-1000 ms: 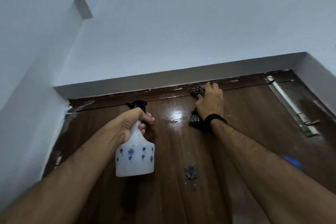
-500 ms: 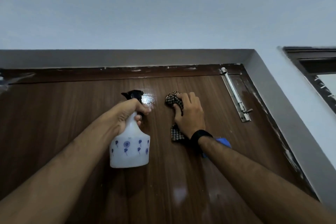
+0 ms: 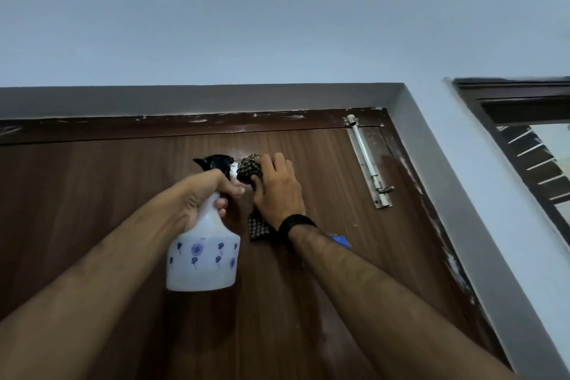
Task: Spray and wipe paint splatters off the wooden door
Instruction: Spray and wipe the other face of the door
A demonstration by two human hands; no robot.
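The left hand (image 3: 205, 194) grips the white spray bottle (image 3: 203, 259) — blue flower prints, no readable writing — while the right hand (image 3: 277, 191) presses a checked cloth (image 3: 249, 168) onto the wooden door (image 3: 92, 194).

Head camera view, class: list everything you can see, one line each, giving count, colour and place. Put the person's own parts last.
Spray bottle: one, white with blue flowers, black trigger head, before the door.
Cloth: one, dark checked, pressed against the door.
Door: one, brown wood, centre.
Door frame: one, dark brown, white paint splatters, above the door.
Latch bolt: one, silver, door's upper right.
Wall: pale blue-grey, above.
Wristband: one, black, right wrist.
Left hand: grips the bottle's neck.
Right hand: holds the cloth.
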